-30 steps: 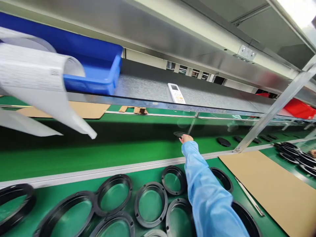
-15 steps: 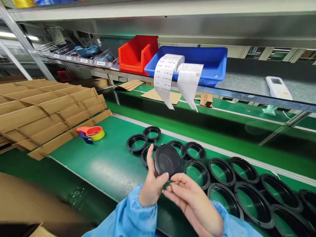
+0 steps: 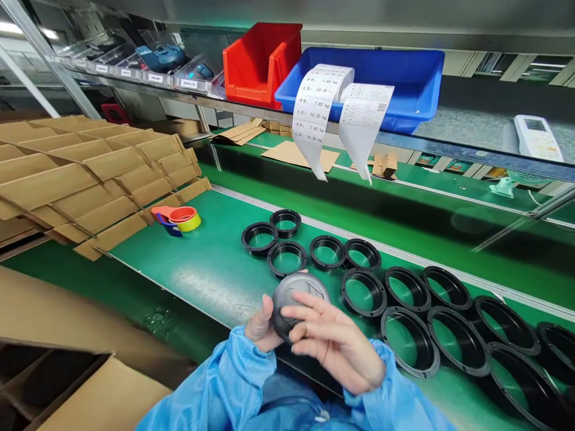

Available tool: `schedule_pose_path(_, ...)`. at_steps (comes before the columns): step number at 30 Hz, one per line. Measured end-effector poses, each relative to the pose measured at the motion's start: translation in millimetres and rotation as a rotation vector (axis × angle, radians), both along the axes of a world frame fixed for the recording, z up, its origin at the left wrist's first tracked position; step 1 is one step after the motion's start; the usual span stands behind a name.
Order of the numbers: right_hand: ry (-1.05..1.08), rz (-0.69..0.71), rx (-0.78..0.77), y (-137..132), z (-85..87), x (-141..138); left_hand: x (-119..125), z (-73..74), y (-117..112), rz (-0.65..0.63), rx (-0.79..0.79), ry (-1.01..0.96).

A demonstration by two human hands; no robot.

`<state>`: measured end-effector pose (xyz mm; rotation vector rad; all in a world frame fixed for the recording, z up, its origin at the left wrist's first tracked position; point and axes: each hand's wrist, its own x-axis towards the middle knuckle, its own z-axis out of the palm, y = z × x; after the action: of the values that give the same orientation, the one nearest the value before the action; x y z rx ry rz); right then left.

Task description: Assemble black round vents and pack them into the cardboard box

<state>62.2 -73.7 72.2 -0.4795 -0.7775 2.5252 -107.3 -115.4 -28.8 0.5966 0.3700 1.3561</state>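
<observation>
A black round cap (image 3: 286, 290) with raised marks on its domed face is held up over the front edge of the bench. My left hand (image 3: 262, 327) grips it from the left and below, thumb at the rim; the other fingers are mostly hidden behind it. Across the cap's lower right face lies my right hand (image 3: 335, 342), its fingers spread and touching or just above the surface. Just beyond the cap stands a black ring (image 3: 287, 243), one of several black flanged rings on the green bench.
Larger rings (image 3: 410, 368) fill the right side. On the left are cardboard dividers (image 3: 103, 167), a tape roll in a red and yellow holder (image 3: 191, 222) and an open carton (image 3: 112, 395). Overhead, a shelf carries a red bin (image 3: 251, 72), a blue tray (image 3: 417, 90) with label strips and a white remote (image 3: 536, 137).
The cap has come lower and tilted, now with its domed face up. My right hand has moved from the cap's lower edge onto its face, fingers spreading. The view has shifted downward.
</observation>
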Motion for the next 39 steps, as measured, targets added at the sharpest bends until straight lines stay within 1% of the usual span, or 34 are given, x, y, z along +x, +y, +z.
schedule_pose_path(1, -0.031, -0.072, 0.061, 9.6, -1.5, 5.9, -0.9, 1.4, 0.9, 0.020, -0.031, -0.022)
schedule_pose_path(2, -0.072, -0.174, 0.146, 18.7, -3.8, 11.9, -1.0, 5.2, 1.9, 0.044, -0.076, -0.041)
schedule_pose_path(3, -0.130, -0.289, 0.272, 26.7, -7.0, 17.7, -0.4, 10.7, 2.8, 0.052, -0.140, -0.054)
schedule_pose_path(4, -0.208, -0.388, 0.447, 32.7, -11.1, 22.9, 0.9, 17.3, 3.5, 0.048, -0.219, -0.058)
schedule_pose_path(5, -0.297, -0.452, 0.658, 36.7, -15.9, 27.3, 2.6, 24.2, 4.0, 0.025, -0.301, -0.061)
schedule_pose_path(6, -0.385, -0.471, 0.887, 38.6, -21.3, 30.5, 4.6, 30.7, 4.3, -0.006, -0.380, -0.066)
schedule_pose_path(7, -0.461, -0.457, 1.110, 38.8, -26.9, 32.5, 6.7, 36.3, 4.3, -0.029, -0.445, -0.077)
schedule_pose_path(8, -0.518, -0.428, 1.306, 37.8, -32.6, 33.3, 8.7, 40.7, 4.1, -0.044, -0.491, -0.095)
schedule_pose_path(9, -0.557, -0.401, 1.458, 36.4, -38.0, 33.1, 10.5, 44.0, 3.8, -0.053, -0.519, -0.117)
schedule_pose_path(10, -0.581, -0.391, 1.565, 35.1, -43.0, 32.1, 12.0, 46.3, 3.5, -0.059, -0.535, -0.136)
schedule_pose_path(11, -0.593, -0.392, 1.636, 34.3, -47.4, 30.7, 13.2, 47.8, 3.1, -0.071, -0.550, -0.145)
schedule_pose_path(12, -0.598, -0.390, 1.673, 34.4, -51.2, 29.1, 14.1, 48.9, 2.9, -0.089, -0.572, -0.135)
schedule_pose_path(13, -0.592, -0.382, 1.681, 35.1, -54.4, 27.5, 14.8, 49.6, 2.8, -0.108, -0.602, -0.111)
schedule_pose_path(15, -0.565, -0.349, 1.644, 37.8, -58.9, 24.9, 15.9, 50.9, 3.0, -0.137, -0.676, -0.036)
schedule_pose_path(17, -0.543, -0.333, 1.594, 40.3, -61.0, 23.2, 17.0, 51.5, 3.8, -0.137, -0.739, 0.039)
schedule_pose_path(18, -0.539, -0.331, 1.575, 41.0, -61.2, 22.8, 17.5, 51.4, 4.3, -0.127, -0.746, 0.056)
schedule_pose_path(21, -0.504, -0.323, 1.504, 40.6, -58.6, 23.5, 17.6, 49.4, 5.4, -0.141, -0.685, 0.020)
schedule_pose_path(24, -0.426, -0.303, 1.344, 38.8, -53.4, 27.3, 14.9, 46.2, 4.8, -0.185, -0.605, -0.032)
schedule_pose_path(27, -0.375, -0.262, 1.235, 38.2, -49.7, 32.3, 11.5, 43.5, 3.3, -0.190, -0.634, -0.027)
schedule_pose_path(29, -0.368, -0.244, 1.210, 38.1, -49.3, 34.2, 10.2, 42.9, 2.7, -0.194, -0.634, -0.048)
schedule_pose_path(34, -0.356, -0.246, 1.135, 35.5, -51.4, 32.5, 10.3, 46.7, 2.3, -0.253, -0.507, -0.138)
schedule_pose_path(39, -0.356, -0.236, 1.137, 33.1, -54.8, 30.6, 10.5, 50.2, 2.3, -0.261, -0.474, -0.159)
